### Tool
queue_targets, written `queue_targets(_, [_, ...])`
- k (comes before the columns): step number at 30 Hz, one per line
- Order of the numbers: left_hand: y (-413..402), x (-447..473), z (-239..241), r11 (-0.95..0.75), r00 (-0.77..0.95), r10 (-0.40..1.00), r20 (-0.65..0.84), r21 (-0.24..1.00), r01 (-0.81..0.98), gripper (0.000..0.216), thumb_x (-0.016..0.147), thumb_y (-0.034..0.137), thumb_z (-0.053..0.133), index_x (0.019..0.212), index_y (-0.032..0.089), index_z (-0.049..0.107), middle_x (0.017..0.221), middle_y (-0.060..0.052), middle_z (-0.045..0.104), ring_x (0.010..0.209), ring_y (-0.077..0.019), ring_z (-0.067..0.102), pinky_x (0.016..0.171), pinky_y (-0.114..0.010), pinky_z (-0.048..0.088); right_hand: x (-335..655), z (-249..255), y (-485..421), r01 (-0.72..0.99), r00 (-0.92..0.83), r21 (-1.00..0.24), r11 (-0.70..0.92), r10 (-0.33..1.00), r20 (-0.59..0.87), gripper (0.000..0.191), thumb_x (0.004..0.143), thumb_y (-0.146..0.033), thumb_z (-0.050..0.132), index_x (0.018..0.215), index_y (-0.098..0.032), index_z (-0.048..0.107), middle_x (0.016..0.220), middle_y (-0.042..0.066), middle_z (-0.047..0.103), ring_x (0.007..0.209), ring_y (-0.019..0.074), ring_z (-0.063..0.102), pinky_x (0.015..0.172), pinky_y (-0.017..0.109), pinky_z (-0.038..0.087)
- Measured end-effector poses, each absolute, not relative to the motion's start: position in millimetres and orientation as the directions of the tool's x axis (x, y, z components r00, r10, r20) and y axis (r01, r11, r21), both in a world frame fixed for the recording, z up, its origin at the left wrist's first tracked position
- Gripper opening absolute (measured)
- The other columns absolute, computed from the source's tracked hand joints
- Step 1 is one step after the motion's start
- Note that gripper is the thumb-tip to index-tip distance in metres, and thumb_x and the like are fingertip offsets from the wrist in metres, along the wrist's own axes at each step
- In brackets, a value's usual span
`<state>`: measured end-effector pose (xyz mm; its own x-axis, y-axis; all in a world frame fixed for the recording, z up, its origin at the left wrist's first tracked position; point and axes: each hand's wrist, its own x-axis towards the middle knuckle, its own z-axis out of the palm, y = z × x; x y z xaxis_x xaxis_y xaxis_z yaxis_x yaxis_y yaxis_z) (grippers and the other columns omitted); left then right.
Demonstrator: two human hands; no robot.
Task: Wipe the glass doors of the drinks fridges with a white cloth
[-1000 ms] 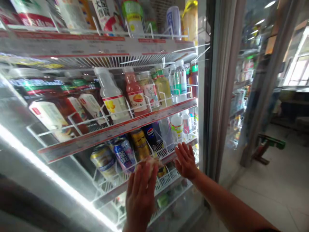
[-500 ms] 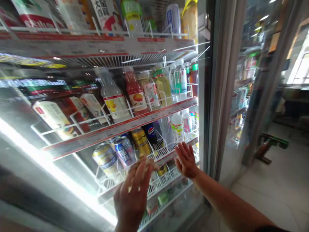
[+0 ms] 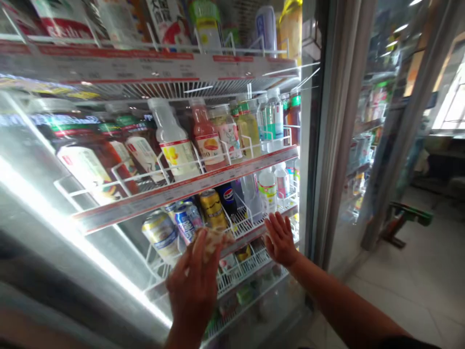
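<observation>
I face the glass door (image 3: 308,145) of a lit drinks fridge. My left hand (image 3: 192,288) presses a crumpled pale cloth (image 3: 209,238) against the glass, in front of the shelf of cans (image 3: 212,208). Its fingers lie over the cloth and hold it to the pane. My right hand (image 3: 279,240) rests flat on the glass further right with fingers spread and nothing in it, near the door's right edge and level with small white bottles (image 3: 268,189).
Behind the glass, wire shelves (image 3: 189,186) carry bottles, cartons and cans in rows. The door frame (image 3: 345,121) stands just right of my right hand. Beyond it lie a tiled floor (image 3: 407,281), another glass door and a green-topped stool (image 3: 407,218).
My left hand has slid the cloth leftward across the glass. My right hand has stayed in the same spot on the pane.
</observation>
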<state>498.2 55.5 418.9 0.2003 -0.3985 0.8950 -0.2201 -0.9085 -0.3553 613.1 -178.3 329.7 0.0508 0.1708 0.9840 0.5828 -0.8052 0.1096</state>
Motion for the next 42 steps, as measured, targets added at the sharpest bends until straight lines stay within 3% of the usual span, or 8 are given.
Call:
queue_targets(4, [71.3,500.5,441.6,-0.939,0.072,-0.330,0.941,-0.320,-0.127,0.075,0.080,0.003,0.075,0.147,0.028,0.050,0.156,-0.013,0.044,0.137,-0.0287,0.050,0.105,-0.041,0.047,612.5,327.6,-176.8,0.590,0.070,0.094,-0.802,0.166,0.984,0.071,0.093,-0.015,0.049,0.160,-0.016,0.024,0.163,0.010,0.033,0.155,0.0225,0.022,0.131,0.043,0.014])
queue_targets(8, [67.7,502.3,414.4,-0.867,0.108,-0.422,0.900,-0.366,-0.339,0.086,0.083,-0.003,0.066,0.155,0.032,0.033,0.157,-0.012,0.042,0.139,-0.0278,0.050,0.096,-0.038,0.054,613.9,323.1,-175.4,0.590,0.093,0.070,-0.804,0.154,0.984,0.072,0.093,-0.015,0.050,0.160,-0.019,0.024,0.160,0.009,0.038,0.154,0.0218,0.025,0.130,0.045,0.016])
queue_targets(14, [77.6,498.5,425.6,-0.870,0.121,-0.443,0.888,-0.394,-0.296,0.070,0.084,-0.001,0.068,0.149,0.013,0.046,0.138,-0.018,0.061,0.129,-0.0295,0.059,0.104,-0.042,0.054,613.2,322.5,-173.8,0.580,0.087,0.064,-0.812,0.140,0.986,0.072,0.093,-0.014,0.048,0.160,-0.020,0.023,0.161,0.008,0.037,0.154,0.0220,0.025,0.130,0.047,0.018])
queue_targets(24, [77.9,494.5,398.5,-0.844,0.190,-0.490,0.851,-0.409,-0.346,0.061,0.089,-0.002,0.056,0.148,0.014,0.047,0.131,-0.012,0.067,0.126,-0.0245,0.062,0.103,-0.037,0.055,608.3,323.6,-171.4,0.581,0.106,0.048,-0.812,0.135,0.985,0.073,0.093,-0.010,0.046,0.161,-0.018,0.019,0.166,0.006,0.022,0.156,0.0221,0.018,0.131,0.045,0.014])
queue_targets(30, [99.5,491.9,438.8,-0.936,-0.039,-0.344,0.938,-0.346,-0.072,0.074,0.080,0.003,0.073,0.148,0.017,0.048,0.139,-0.015,0.061,0.120,-0.0285,0.065,0.098,-0.042,0.057,608.0,323.3,-170.5,0.583,0.100,0.039,-0.812,0.120,0.988,0.074,0.092,-0.009,0.047,0.161,-0.018,0.020,0.165,0.008,0.026,0.155,0.0222,0.020,0.130,0.046,0.015])
queue_targets(33, [92.1,490.7,416.5,-0.938,0.038,-0.318,0.947,-0.308,-0.161,0.068,0.083,0.003,0.069,0.147,0.016,0.050,0.136,-0.015,0.064,0.121,-0.0274,0.065,0.102,-0.042,0.054,607.6,323.1,-169.6,0.577,0.101,0.046,-0.815,0.127,0.987,0.074,0.093,-0.009,0.046,0.161,-0.017,0.020,0.166,0.006,0.022,0.156,0.0217,0.019,0.131,0.045,0.013])
queue_targets(37, [92.1,487.8,402.1,-0.848,0.182,-0.499,0.848,-0.434,-0.304,0.063,0.087,-0.003,0.059,0.145,0.018,0.051,0.131,-0.011,0.067,0.121,-0.0241,0.065,0.097,-0.037,0.056,608.0,323.3,-170.4,0.568,0.098,0.050,-0.821,0.128,0.987,0.074,0.092,-0.009,0.047,0.161,-0.018,0.020,0.165,0.006,0.023,0.155,0.0216,0.019,0.131,0.046,0.015])
queue_targets(42, [120.4,481.8,431.7,-0.938,-0.015,-0.347,0.938,-0.347,0.013,0.073,0.079,0.005,0.075,0.146,0.017,0.050,0.139,-0.016,0.061,0.119,-0.0278,0.064,0.099,-0.043,0.051,608.9,320.6,-171.0,0.578,0.107,0.043,-0.815,0.128,0.986,0.074,0.093,-0.011,0.047,0.161,-0.018,0.020,0.165,0.007,0.026,0.155,0.0222,0.020,0.130,0.046,0.016])
